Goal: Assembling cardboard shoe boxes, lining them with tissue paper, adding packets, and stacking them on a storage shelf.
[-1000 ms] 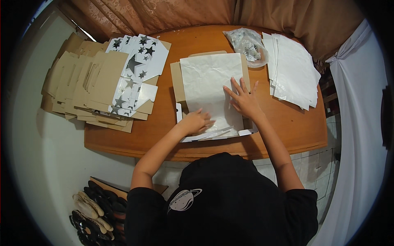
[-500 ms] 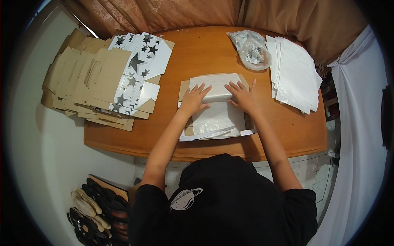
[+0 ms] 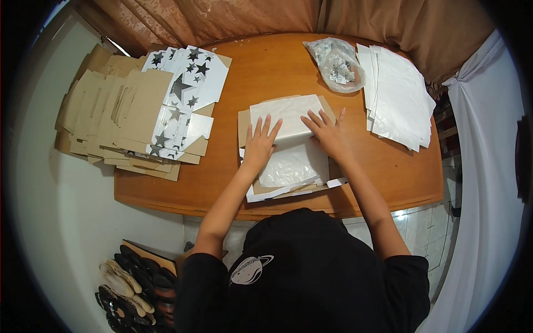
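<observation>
A white tissue paper sheet [image 3: 288, 114], folded over, lies on a flat brown cardboard box blank [image 3: 243, 123] in the middle of the wooden table [image 3: 266, 66]. My left hand [image 3: 259, 143] presses flat on the sheet's left part, fingers spread. On the sheet's right part rests my right hand [image 3: 328, 133], also flat with fingers apart. A crinkled lower layer of the paper [image 3: 294, 166] shows below my hands. Neither hand grips anything.
A stack of flat cardboard blanks [image 3: 111, 119], some white with black stars [image 3: 186, 83], lies at the table's left. A clear plastic bag [image 3: 336, 64] of small items and a pile of white sheets [image 3: 397, 97] sit at right. Shoes [image 3: 130, 288] lie on the floor.
The large sheet was spread open a second ago; it has been folded over, and both hands moved up onto the fold and now press it flat.
</observation>
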Motion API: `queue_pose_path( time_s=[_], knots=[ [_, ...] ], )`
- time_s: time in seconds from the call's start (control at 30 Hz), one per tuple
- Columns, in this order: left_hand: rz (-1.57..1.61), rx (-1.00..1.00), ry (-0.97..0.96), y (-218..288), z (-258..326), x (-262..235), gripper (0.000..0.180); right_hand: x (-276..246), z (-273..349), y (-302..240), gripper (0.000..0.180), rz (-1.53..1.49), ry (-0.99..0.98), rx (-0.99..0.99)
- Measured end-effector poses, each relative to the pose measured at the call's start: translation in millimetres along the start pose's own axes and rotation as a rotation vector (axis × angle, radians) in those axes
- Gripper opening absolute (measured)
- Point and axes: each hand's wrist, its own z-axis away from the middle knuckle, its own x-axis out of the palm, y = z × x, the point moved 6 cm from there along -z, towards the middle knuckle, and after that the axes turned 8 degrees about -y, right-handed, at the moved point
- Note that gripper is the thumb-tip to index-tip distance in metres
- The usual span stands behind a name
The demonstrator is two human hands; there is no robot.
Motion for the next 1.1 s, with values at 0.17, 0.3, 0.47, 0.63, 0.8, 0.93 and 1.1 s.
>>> queue_pose_path(
  time_s=[0.17,0.3,0.47,0.63,0.8,0.93,1.1],
  knots=[
    [-0.127,0.536,0.12,38.9,14.5,7.2,0.08,0.4,-0.2,-0.9,0.076,0.014,-0.001,-0.033],
    [-0.452,0.555,-0.188,41.8,17.0,78.4,0.08,4.3,-1.2,-2.8,0.084,0.15,-0.052,-0.051],
    [-0.289,0.524,-0.376,44.6,26.5,98.3,0.083,-3.3,0.7,-6.2,0.089,0.159,-0.202,-0.064],
    [-0.202,0.579,-0.493,48.4,32.2,91.4,0.087,-7.6,4.9,-6.3,0.087,0.01,-0.162,-0.051],
    [-0.116,0.546,-0.583,45.2,27.2,83.9,0.086,-1.0,9.2,-4.0,0.085,0.036,-0.167,-0.006],
    [-0.065,0.517,-0.69,41.7,24.2,83.7,0.09,-5.0,16.1,-9.4,0.084,0.054,-0.169,0.04],
    [-0.126,0.544,-0.705,42.4,23.4,93.0,0.099,-34.9,35.9,-43.3,0.075,-0.047,0.008,0.022]
  ],
)
